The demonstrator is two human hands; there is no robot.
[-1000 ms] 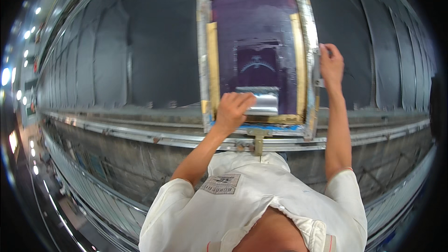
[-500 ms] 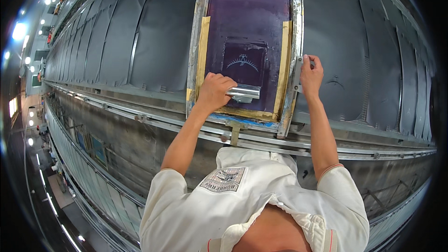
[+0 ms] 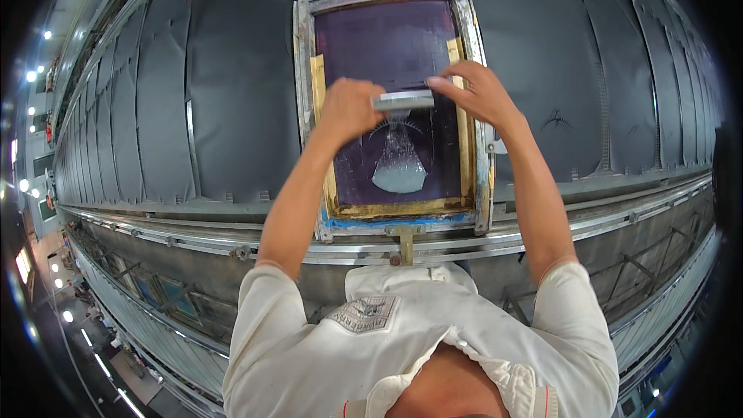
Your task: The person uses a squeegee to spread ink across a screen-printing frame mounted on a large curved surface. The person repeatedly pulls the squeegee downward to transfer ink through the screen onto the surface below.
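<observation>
Inside a metal-edged printing screen [image 3: 387, 19] with dark purple mesh, my left hand [image 3: 352, 112] grips the left end of a silver squeegee [image 3: 406, 100]. The squeegee lies crosswise at mid-screen, over the upper side of a pale curved design [image 3: 379, 128]. A smear of whitish translucent ink [image 3: 400, 176] spreads on the mesh nearer to me. At the squeegee's right end is my right hand [image 3: 480, 93], thumb and fingers apart; any contact there is hard to make out.
Yellowed tape [image 3: 319, 81] lines the screen's inner edges. Beneath it, dark sheets [image 3: 240, 77] cover the long table. A printed design [image 3: 556, 120] shows on the sheet to the right. A metal rail [image 3: 348, 248] with a bracket [image 3: 405, 244] runs along the near edge.
My left hand has pushed the squeegee away from me, and the ink smear now shows behind it. My right hand has left the screen's right edge and come in to the squeegee.
</observation>
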